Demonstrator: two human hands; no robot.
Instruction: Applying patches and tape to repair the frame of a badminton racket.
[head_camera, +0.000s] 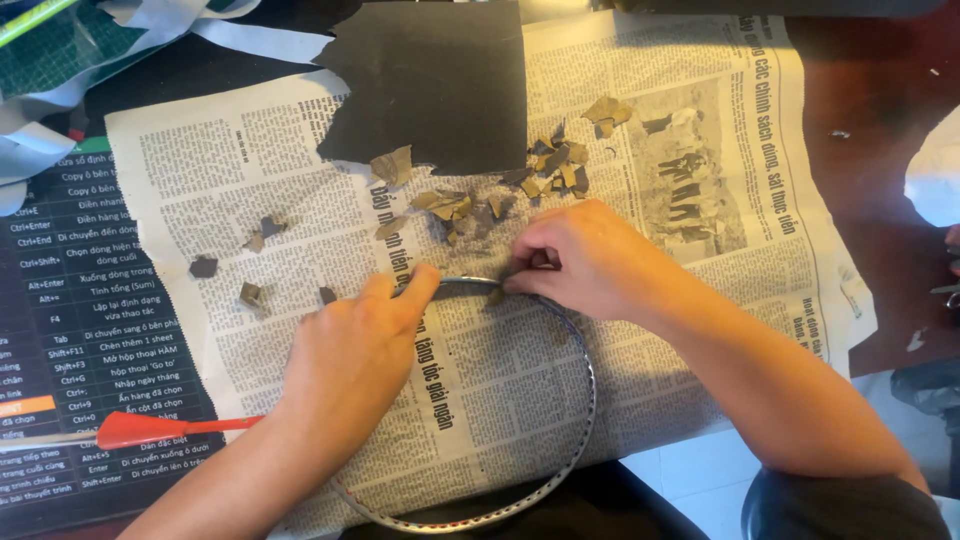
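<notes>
A thin metal hoop (585, 420) with small holes lies flat on a spread sheet of newspaper (700, 300). My left hand (355, 350) presses on the hoop's upper left arc, fingers curled over the rim. My right hand (580, 260) pinches the hoop's top edge with thumb and fingers, where a small brown scrap sticks to it. Several torn brownish paper scraps (550, 170) lie scattered just beyond my hands.
A black sheet of paper (440, 80) with a ragged edge lies at the top of the newspaper. A red-tipped tool (150, 428) rests on a dark printed mat (70, 330) at the left. White strips (250, 40) lie at the upper left. A white object (935, 170) sits at the right edge.
</notes>
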